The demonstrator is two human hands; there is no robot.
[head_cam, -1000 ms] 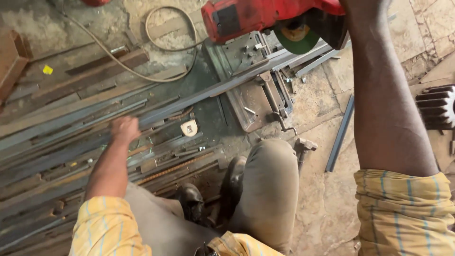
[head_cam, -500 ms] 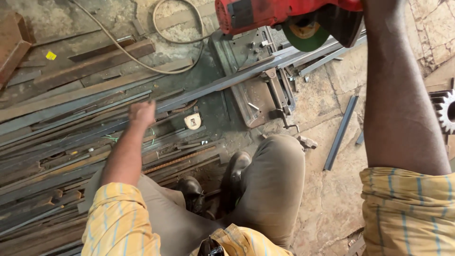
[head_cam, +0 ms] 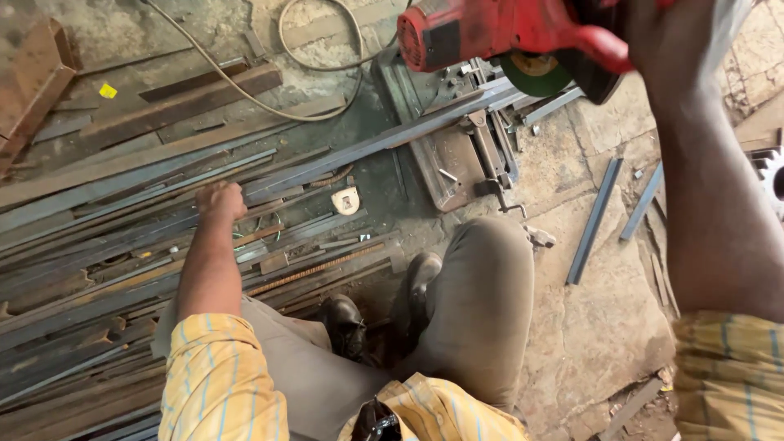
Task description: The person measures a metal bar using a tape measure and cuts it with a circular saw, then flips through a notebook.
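My left hand (head_cam: pixel 219 201) reaches down to a long grey steel bar (head_cam: pixel 343 155) lying among several metal bars on the floor, its fingers curled over the bar. My right hand (head_cam: pixel 665 37) is raised at the top right, gripping the handle of a red chop saw (head_cam: pixel 490 33) with a green cutting disc (head_cam: pixel 535 73). The saw head is lifted above its grey base and vise (head_cam: pixel 457 155), across which the long bar runs.
A pile of steel strips and angle bars (head_cam: pixel 90 269) covers the left floor. A tape measure (head_cam: pixel 346 200) lies near the bar. A cable (head_cam: pixel 245 90) loops at the top. Short cut pieces (head_cam: pixel 594 220) lie on the stone floor right. My knees and black shoes (head_cam: pixel 347 322) are below.
My left hand has stayed on the long bar while the view shifted; the saw head stays raised in my right hand.
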